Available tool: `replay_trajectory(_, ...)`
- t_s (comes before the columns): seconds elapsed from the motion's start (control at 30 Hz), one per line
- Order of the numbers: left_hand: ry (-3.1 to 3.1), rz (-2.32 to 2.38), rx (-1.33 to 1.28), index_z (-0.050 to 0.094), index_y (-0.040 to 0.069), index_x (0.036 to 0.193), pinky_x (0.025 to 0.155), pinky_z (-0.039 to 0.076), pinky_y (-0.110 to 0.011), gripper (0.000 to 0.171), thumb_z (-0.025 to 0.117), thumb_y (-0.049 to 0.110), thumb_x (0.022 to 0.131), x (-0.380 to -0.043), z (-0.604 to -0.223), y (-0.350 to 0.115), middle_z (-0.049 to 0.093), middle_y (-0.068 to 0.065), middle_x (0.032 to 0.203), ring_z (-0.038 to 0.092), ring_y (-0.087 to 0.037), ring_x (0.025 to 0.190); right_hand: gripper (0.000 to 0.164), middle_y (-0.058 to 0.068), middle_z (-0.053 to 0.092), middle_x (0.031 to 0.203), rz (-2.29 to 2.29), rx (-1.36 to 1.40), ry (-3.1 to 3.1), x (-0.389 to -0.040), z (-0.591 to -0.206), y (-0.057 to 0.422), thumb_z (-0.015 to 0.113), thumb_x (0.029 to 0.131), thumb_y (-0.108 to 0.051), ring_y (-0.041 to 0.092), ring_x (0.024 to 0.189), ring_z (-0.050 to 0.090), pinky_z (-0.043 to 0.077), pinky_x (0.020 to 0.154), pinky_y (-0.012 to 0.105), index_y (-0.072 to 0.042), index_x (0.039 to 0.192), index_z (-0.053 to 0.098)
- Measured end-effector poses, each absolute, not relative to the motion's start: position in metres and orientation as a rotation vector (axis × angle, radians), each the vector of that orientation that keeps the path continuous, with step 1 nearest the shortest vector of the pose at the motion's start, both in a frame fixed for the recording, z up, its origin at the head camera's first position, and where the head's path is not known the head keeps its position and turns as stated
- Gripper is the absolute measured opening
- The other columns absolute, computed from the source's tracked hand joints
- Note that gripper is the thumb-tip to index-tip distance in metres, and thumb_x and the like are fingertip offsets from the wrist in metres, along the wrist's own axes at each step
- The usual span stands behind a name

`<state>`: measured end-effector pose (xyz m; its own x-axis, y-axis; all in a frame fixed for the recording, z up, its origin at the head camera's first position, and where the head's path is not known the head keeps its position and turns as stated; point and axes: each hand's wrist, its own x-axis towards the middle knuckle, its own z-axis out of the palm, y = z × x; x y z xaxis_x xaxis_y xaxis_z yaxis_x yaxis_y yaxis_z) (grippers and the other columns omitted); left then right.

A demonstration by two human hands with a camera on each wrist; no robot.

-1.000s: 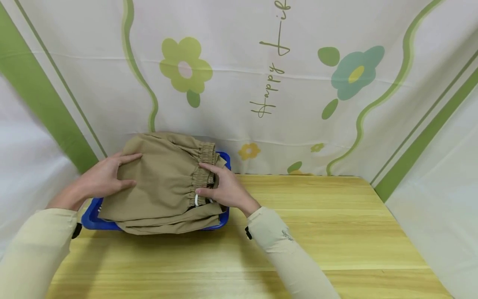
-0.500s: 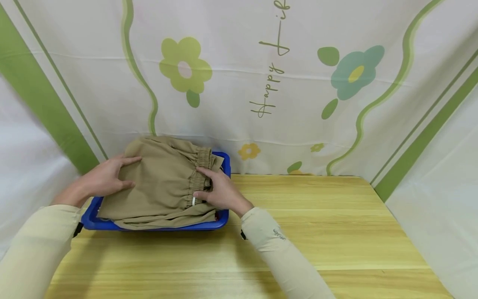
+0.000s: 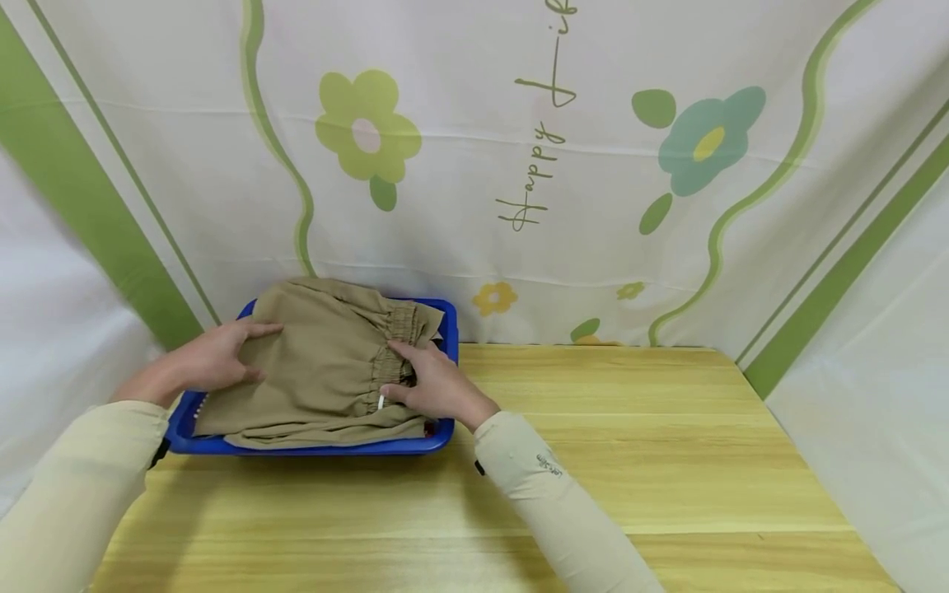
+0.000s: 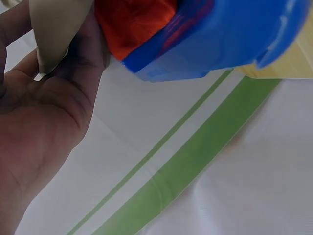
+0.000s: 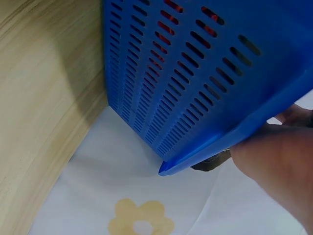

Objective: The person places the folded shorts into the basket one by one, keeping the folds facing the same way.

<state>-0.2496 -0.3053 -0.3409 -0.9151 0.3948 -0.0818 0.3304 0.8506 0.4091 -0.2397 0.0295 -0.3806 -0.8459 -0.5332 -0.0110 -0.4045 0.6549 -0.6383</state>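
Folded khaki pants (image 3: 311, 362) lie across the top of a blue plastic basket (image 3: 334, 450), their gathered elastic waistband toward the right. My left hand (image 3: 215, 356) holds the left side of the pants; in the left wrist view a khaki fold (image 4: 56, 32) sits between the fingers and thumb. At the waistband, my right hand (image 3: 439, 385) grips the right side, with a white drawstring end (image 3: 381, 402) by the thumb. Some fingers of both hands are hidden by the cloth. Orange-red cloth (image 4: 132, 24) shows inside the basket beneath.
The basket stands at the back left of a wooden table (image 3: 593, 461), close to a white curtain (image 3: 460, 165) printed with flowers. Slotted basket walls (image 5: 186, 73) show in the right wrist view, with red cloth behind the slots.
Both hands have lowered the khaki pants into the basket, so more of its rim shows. The right hand has shifted slightly left.
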Motion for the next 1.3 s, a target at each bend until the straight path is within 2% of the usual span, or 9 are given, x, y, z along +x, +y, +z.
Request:
replay_trajectory(0.3,2.777,0.585,0.545,0.038,-0.015,0.148,0.100,0.037,-0.072,0.079,0.079,-0.001,0.082,-0.251,-0.355,-0.308,0.031,-0.047,0.145,0.028,-0.066,0.132,0.070,0.014,0.047,0.153,-0.820,-0.751,2.661,-0.239,-0.381,0.026,0.060,0.102,-0.043,0.038,0.151,0.021,0.029,0.117,0.056,-0.021,0.162,0.030)
replay_trajectory(0.53,2.765,0.539,0.546,0.039,-0.013,0.148,0.098,0.041,-0.068,0.082,0.081,0.001,0.079,-0.250,-0.364,-0.310,0.033,-0.047,0.144,0.035,-0.064,0.129,0.068,0.018,0.038,0.159,-0.742,-0.729,2.667,-0.235,-0.380,0.021,0.056,0.104,-0.042,0.038,0.151,0.021,0.030,0.117,0.055,-0.021,0.163,0.027)
replay_trajectory(0.87,2.773,0.497,0.559,0.039,-0.015,0.147,0.100,0.038,-0.070,0.081,0.081,0.002,0.079,-0.249,-0.367,-0.308,0.037,-0.047,0.142,0.035,-0.065,0.129,0.067,0.023,0.028,0.162,-0.622,-0.671,2.685,-0.233,-0.376,0.016,0.048,0.107,-0.045,0.038,0.150,0.025,0.033,0.116,0.051,-0.022,0.164,0.022)
replay_trajectory(1.1,2.765,0.517,0.549,0.038,-0.014,0.148,0.100,0.039,-0.070,0.082,0.080,0.003,0.080,-0.249,-0.370,-0.308,0.035,-0.047,0.142,0.034,-0.065,0.129,0.064,0.028,0.023,0.162,-0.599,-0.632,2.698,-0.233,-0.377,0.013,0.046,0.108,-0.042,0.040,0.151,0.019,0.032,0.116,0.051,-0.020,0.164,0.023)
replay_trajectory(1.3,2.754,0.504,0.532,0.037,-0.012,0.150,0.099,0.039,-0.070,0.081,0.079,0.004,0.082,-0.249,-0.370,-0.309,0.036,-0.046,0.143,0.035,-0.064,0.129,0.064,0.027,0.026,0.161,-0.507,-0.662,2.707,-0.233,-0.378,0.012,0.041,0.109,-0.043,0.038,0.149,0.028,0.037,0.114,0.048,-0.019,0.164,0.020)
